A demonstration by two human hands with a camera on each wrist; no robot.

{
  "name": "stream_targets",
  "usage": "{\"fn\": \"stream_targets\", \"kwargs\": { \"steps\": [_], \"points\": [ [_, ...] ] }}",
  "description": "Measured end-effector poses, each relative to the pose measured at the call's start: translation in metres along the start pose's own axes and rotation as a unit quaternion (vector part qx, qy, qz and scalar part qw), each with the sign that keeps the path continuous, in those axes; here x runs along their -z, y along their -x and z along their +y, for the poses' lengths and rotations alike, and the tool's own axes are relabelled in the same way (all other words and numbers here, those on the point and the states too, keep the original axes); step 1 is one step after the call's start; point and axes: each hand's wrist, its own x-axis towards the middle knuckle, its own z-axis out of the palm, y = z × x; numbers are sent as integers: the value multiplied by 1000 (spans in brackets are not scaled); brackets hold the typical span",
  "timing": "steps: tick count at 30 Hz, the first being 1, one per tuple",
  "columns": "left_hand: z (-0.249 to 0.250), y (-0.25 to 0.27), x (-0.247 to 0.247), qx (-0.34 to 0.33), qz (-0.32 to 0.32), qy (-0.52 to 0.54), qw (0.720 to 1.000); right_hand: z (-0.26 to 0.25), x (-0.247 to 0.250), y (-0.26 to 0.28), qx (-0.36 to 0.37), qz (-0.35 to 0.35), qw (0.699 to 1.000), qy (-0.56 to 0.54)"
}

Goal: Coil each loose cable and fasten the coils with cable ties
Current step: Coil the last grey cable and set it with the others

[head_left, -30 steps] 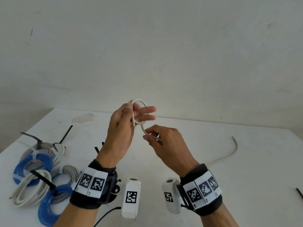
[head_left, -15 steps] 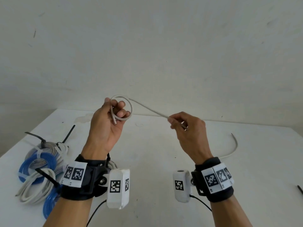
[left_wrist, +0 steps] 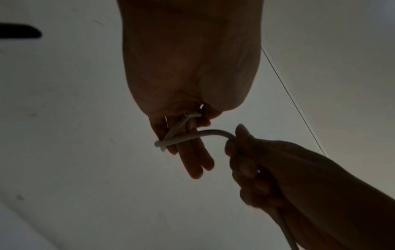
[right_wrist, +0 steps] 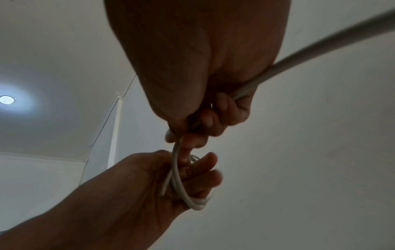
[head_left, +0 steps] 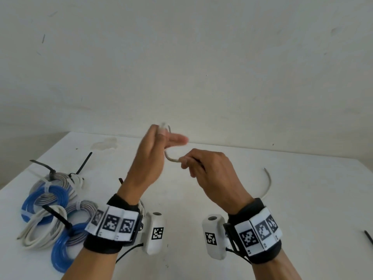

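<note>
A thin white cable (head_left: 171, 158) is held in the air over the white table (head_left: 193, 201). My left hand (head_left: 159, 142) carries a small coil of it looped round the straight fingers, and the thumb pins the turns. The left wrist view shows the cable (left_wrist: 211, 132) crossing those fingers (left_wrist: 192, 162). My right hand (head_left: 189, 160) sits just to the right and pinches the cable between thumb and curled fingers. In the right wrist view the cable (right_wrist: 176, 169) runs from my right hand (right_wrist: 192, 133) to the coil in my left hand (right_wrist: 192, 179). Its free tail (head_left: 269, 182) lies on the table.
Several coils of blue, grey and white cable (head_left: 50, 201) lie at the table's left, bound with black cable ties (head_left: 84, 162). One loose black tie (head_left: 368, 238) lies at the right edge. A plain wall stands behind the table.
My right hand has come back from the right to just beside my left hand, bringing the cable with it. My left hand moved right and turned, its fingers now stretched out.
</note>
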Motion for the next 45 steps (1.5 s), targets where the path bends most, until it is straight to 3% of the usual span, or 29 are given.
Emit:
{"fn": "stream_targets", "kwargs": {
  "steps": [2, 5, 10, 15, 19, 22, 24, 26, 28, 30, 32, 35, 37, 38, 39, 41, 45],
  "points": [
    [-3, 5, -9, -27, -49, -70, 996, 4, 3, -2, 0, 60, 998, 5],
    [-4, 9, -20, -24, -104, -77, 991, 10, 5, -1, -12, 138, 989, -44],
    [10, 12, -23, 93, -169, 53, 980, 5, 7, 1, -8, 213, 971, -110],
    [10, 10, -23, 160, -215, 226, 937, -3, 0, 0, -52, 213, 959, -182],
    [14, 9, -18, 204, -223, 274, 913, -8, -6, 1, -55, 233, 954, -180],
    [15, 3, -10, 219, -159, 368, 890, -1, -7, -2, -24, 209, 961, -180],
    [14, -4, 3, 216, -77, 497, 837, 9, -5, -3, -29, 213, 960, -181],
    [10, -9, 21, 176, 9, 580, 795, 15, -3, -1, -66, 219, 957, -179],
    [7, -12, 37, 133, 82, 602, 783, 17, -1, 0, -98, 202, 961, -160],
    [4, -12, 43, 106, 128, 592, 789, 16, -3, 0, -90, 169, 977, -93],
    [4, -13, 38, 80, 138, 555, 817, 11, -6, 0, -66, 140, 988, -18],
    [6, -11, 20, 32, 95, 398, 912, 4, -7, 2, -44, 136, 989, 32],
    [9, -4, 6, -13, 52, 176, 983, 0, -4, 2, -30, 148, 988, 41],
    [10, 1, -1, -26, 29, 69, 997, -2, -2, 2, -21, 154, 987, 44],
    [9, 5, -9, -37, 5, -1, 999, -3, 0, 2, -11, 155, 987, 43],
    [6, 12, -20, -38, -53, -38, 997, -3, 5, 2, -4, 141, 990, 23],
    [15, 11, -22, 61, -144, -8, 988, 0, 13, 2, -11, 147, 987, -66]
  ]
}}
